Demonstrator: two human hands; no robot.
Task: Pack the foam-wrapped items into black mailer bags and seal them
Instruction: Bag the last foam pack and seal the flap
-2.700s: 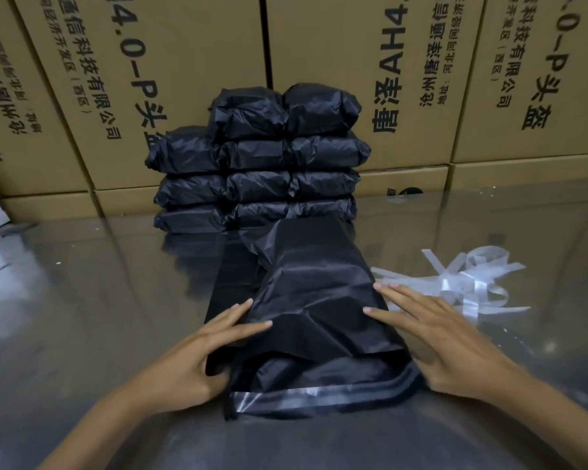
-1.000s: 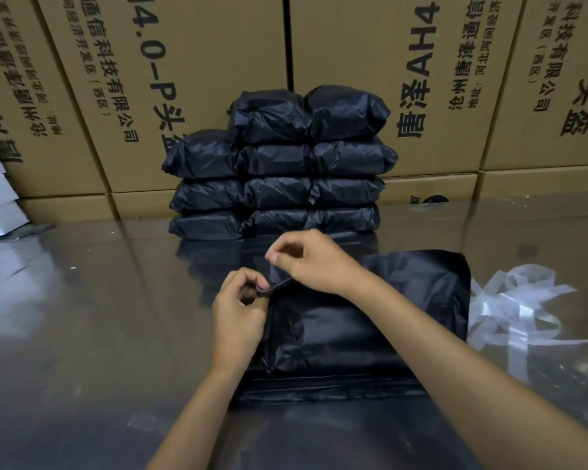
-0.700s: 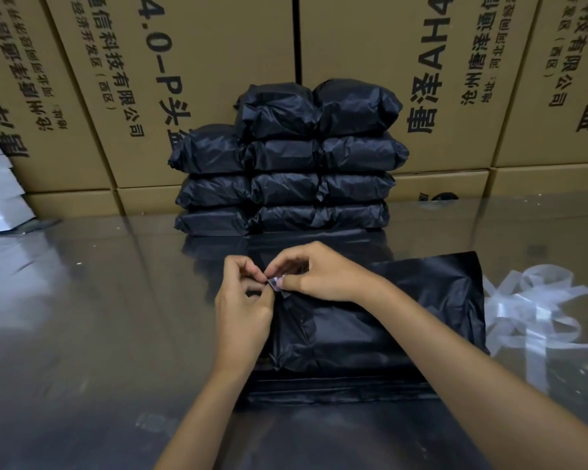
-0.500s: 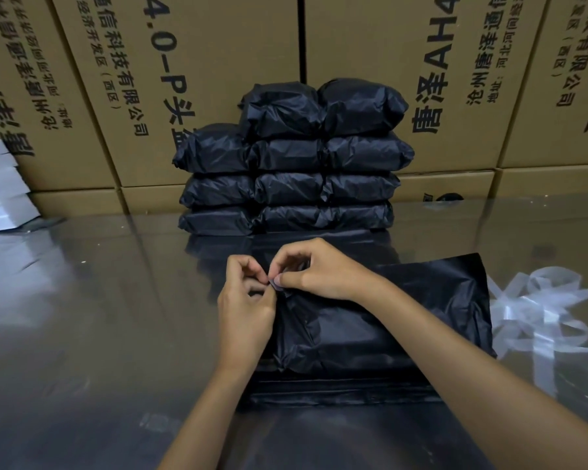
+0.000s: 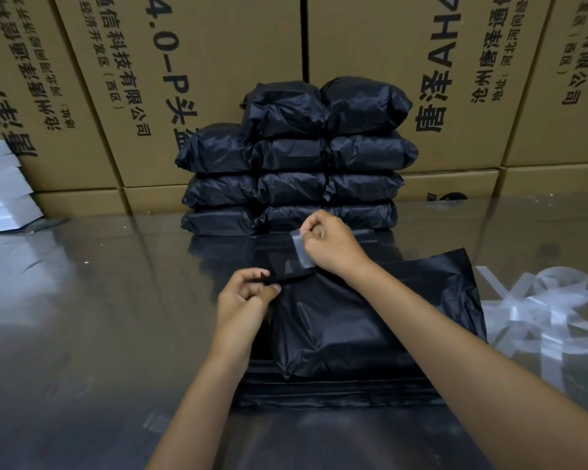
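A filled black mailer bag (image 5: 364, 320) lies on the shiny table in front of me, on top of flat black bags (image 5: 336, 391). My left hand (image 5: 243, 300) pinches the bag's flap at its left corner. My right hand (image 5: 331, 244) pinches a clear release strip (image 5: 301, 249) and holds it lifted up and away from the flap. The item inside the bag is hidden.
A stack of several sealed black bags (image 5: 296, 161) stands behind against large printed cardboard boxes (image 5: 197, 79). Peeled clear strips (image 5: 537, 310) lie in a heap at the right. White foam sheets (image 5: 0, 191) sit at the far left. The table (image 5: 82, 317) is reflective.
The bag was turned so its flap faces away. Both hands picked at the flap's left corner; now my right hand has pulled the clear strip partway off, up and to the right.
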